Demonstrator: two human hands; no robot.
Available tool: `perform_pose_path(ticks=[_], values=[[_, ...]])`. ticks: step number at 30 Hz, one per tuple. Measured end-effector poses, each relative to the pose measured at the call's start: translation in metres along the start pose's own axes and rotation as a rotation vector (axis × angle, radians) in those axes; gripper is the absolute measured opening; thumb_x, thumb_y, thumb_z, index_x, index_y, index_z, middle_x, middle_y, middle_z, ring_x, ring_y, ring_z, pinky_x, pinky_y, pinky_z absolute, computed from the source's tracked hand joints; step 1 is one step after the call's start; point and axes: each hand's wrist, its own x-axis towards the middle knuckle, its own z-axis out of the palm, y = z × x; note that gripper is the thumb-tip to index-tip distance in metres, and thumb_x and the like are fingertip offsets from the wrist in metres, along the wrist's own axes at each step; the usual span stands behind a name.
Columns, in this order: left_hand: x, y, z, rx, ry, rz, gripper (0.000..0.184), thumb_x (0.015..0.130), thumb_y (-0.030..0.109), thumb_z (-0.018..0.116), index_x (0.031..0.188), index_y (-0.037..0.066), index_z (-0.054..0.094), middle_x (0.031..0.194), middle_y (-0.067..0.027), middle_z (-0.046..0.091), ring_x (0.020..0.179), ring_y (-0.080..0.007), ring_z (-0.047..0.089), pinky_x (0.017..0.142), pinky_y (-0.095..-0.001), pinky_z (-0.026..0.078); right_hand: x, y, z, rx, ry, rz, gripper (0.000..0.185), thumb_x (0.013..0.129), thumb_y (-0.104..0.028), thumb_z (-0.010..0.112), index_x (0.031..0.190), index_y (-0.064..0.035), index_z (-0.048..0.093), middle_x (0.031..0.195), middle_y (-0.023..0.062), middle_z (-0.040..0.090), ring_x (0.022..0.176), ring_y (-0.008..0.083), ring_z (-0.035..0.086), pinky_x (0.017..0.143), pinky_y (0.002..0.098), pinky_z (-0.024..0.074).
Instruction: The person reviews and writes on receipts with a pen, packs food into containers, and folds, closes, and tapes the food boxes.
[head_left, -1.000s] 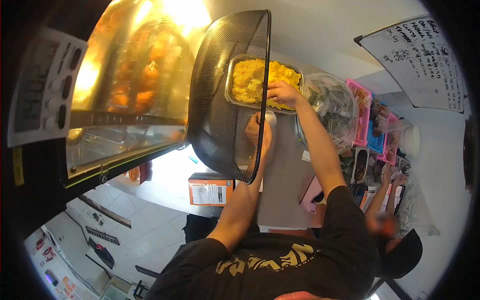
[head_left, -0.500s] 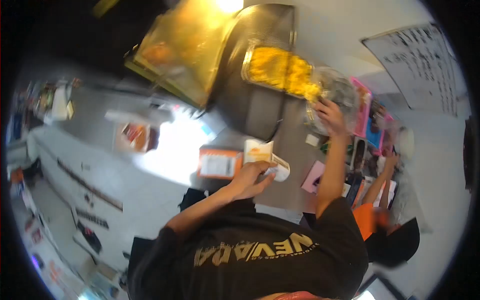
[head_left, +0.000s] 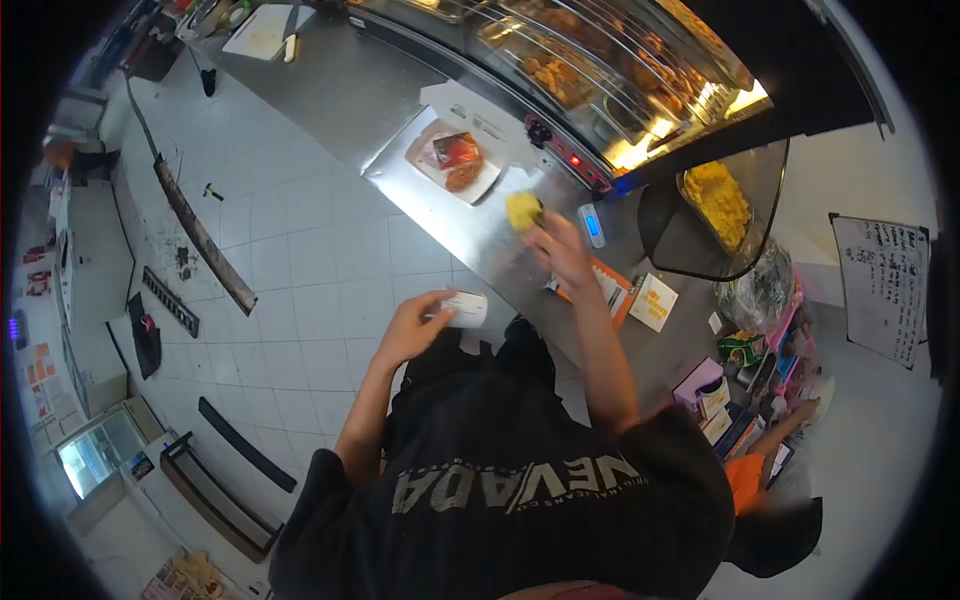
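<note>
My left hand (head_left: 415, 328) is closed around a small white paper container (head_left: 467, 309) with faint print, held in front of my body over the floor. My right hand (head_left: 562, 252) is closed on a dark serving utensil (head_left: 539, 216), mostly hidden by the fingers. At its tip sits a clump of yellow food (head_left: 523, 210), perhaps rice, above the steel counter (head_left: 430, 205). Just beyond it lies an open white takeaway box (head_left: 488, 190) with a browned fried piece (head_left: 463, 178) and a red-orange packet (head_left: 457, 150).
A lit glass food warmer (head_left: 590, 60) lines the back. At right, a dark-rimmed bin (head_left: 660, 225) holds a tray of yellow food (head_left: 718, 200). A small scale (head_left: 593, 226) and a white-orange carton (head_left: 653, 302) lie on the counter. Another person's arm (head_left: 790, 425) reaches in at right.
My view has swung toward the warmer and open box. My right hand has gone from the tray of yellow food toward the box, carrying a clump. My left hand still holds the white paper container.
</note>
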Motion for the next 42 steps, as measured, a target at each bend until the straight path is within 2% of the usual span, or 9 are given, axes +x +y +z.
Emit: perform_pose_path(ticks=[4, 7, 14, 18, 25, 31, 33, 38, 42], values=[[-0.042, 0.007, -0.041, -0.189, 0.098, -0.092, 0.037, 0.1, 0.012, 0.063, 0.134, -0.002, 0.061, 0.123, -0.0122, 0.067, 0.11, -0.0177, 0.063, 0.097, -0.0326, 0.051, 0.122, 0.034, 0.051, -0.876, 0.212, -0.537, 0.044, 0.096, -0.008, 0.06, 0.137, -0.004, 0.044, 0.089, 0.018, 0.068, 0.068, 0.0314, 0.07, 0.055, 0.0409, 0.0537], [-0.061, 0.002, -0.057, -0.326, 0.173, 0.06, 0.037, 0.1, 0.009, 0.062, 0.136, -0.001, 0.06, 0.124, -0.0113, 0.067, 0.111, -0.0172, 0.062, 0.098, -0.0324, 0.05, 0.133, 0.041, 0.064, -1.709, 0.118, -0.461, 0.046, 0.095, -0.005, 0.055, 0.138, -0.0051, 0.041, 0.093, 0.0246, 0.067, 0.079, 0.0451, 0.071, 0.066, 0.0507, 0.058], [-0.06, 0.042, -0.064, -0.438, 0.218, 0.167, 0.058, 0.09, -0.002, 0.069, 0.145, -0.002, 0.049, 0.135, -0.0124, 0.059, 0.121, -0.0207, 0.059, 0.101, -0.0351, 0.049, 0.101, 0.047, 0.039, -0.952, 0.399, -0.581, 0.038, 0.096, -0.008, 0.058, 0.132, -0.0093, 0.047, 0.091, 0.0208, 0.069, 0.07, 0.0337, 0.069, 0.059, 0.0397, 0.0556], [-0.047, 0.078, -0.034, -0.456, 0.128, 0.24, 0.07, 0.086, -0.004, 0.072, 0.149, -0.003, 0.043, 0.144, -0.0145, 0.051, 0.128, -0.0271, 0.055, 0.104, -0.0386, 0.049, -0.03, 0.033, -0.009, 0.061, 0.077, 0.054, 0.027, 0.098, -0.013, 0.064, 0.121, -0.0077, 0.05, 0.088, 0.007, 0.069, 0.061, 0.0056, 0.057, 0.046, 0.0206, 0.0405], [-0.008, 0.137, 0.087, -0.401, -0.099, 0.265, 0.074, 0.086, -0.014, 0.066, 0.152, -0.005, 0.035, 0.144, -0.0181, 0.05, 0.128, -0.0278, 0.056, 0.097, -0.0357, 0.056, -0.244, 0.035, -0.229, -0.228, 0.767, 0.158, 0.024, 0.099, -0.016, 0.063, 0.119, -0.0058, 0.053, 0.095, 0.0109, 0.072, 0.064, 0.0062, 0.061, 0.047, 0.0198, 0.0434], [0.018, 0.182, 0.201, -0.361, -0.214, 0.175, 0.076, 0.086, -0.015, 0.067, 0.153, -0.002, 0.035, 0.145, -0.019, 0.05, 0.128, -0.0283, 0.056, 0.098, -0.0362, 0.056, -0.161, -0.066, -0.373, 0.038, 0.791, -0.196, 0.034, 0.102, -0.028, 0.061, 0.127, -0.0048, 0.057, 0.088, 0.0113, 0.074, 0.073, 0.0169, 0.071, 0.064, 0.0317, 0.0562], [0.016, 0.192, 0.22, -0.325, -0.222, 0.152, 0.076, 0.084, -0.01, 0.07, 0.153, -0.002, 0.037, 0.147, -0.0192, 0.048, 0.13, -0.0303, 0.055, 0.099, -0.0388, 0.055, -0.15, -0.078, -0.442, -0.926, 1.086, -0.392, 0.037, 0.099, -0.029, 0.063, 0.121, 0.001, 0.063, 0.089, 0.0192, 0.074, 0.08, 0.0267, 0.074, 0.071, 0.0406, 0.0576], [0.02, 0.19, 0.248, -0.299, -0.19, 0.11, 0.075, 0.084, -0.009, 0.071, 0.151, -0.003, 0.039, 0.148, -0.0192, 0.047, 0.131, -0.0302, 0.054, 0.099, -0.0397, 0.054, -0.165, -0.101, -0.565, -1.1, 1.473, 0.263, 0.047, 0.085, -0.046, 0.073, 0.105, -0.004, 0.077, 0.103, 0.0219, 0.075, 0.093, 0.0361, 0.073, 0.082, 0.0466, 0.0555], [0.019, 0.197, 0.249, -0.332, -0.201, 0.027, 0.074, 0.085, -0.011, 0.069, 0.151, -0.003, 0.038, 0.145, -0.0183, 0.05, 0.128, -0.0276, 0.055, 0.101, -0.0384, 0.053, -0.155, -0.078, -0.593, -0.812, 1.388, 0.071, 0.052, 0.077, -0.055, 0.078, 0.096, -0.0061, 0.081, 0.098, 0.0174, 0.077, 0.091, 0.0308, 0.074, 0.082, 0.041, 0.0555]])
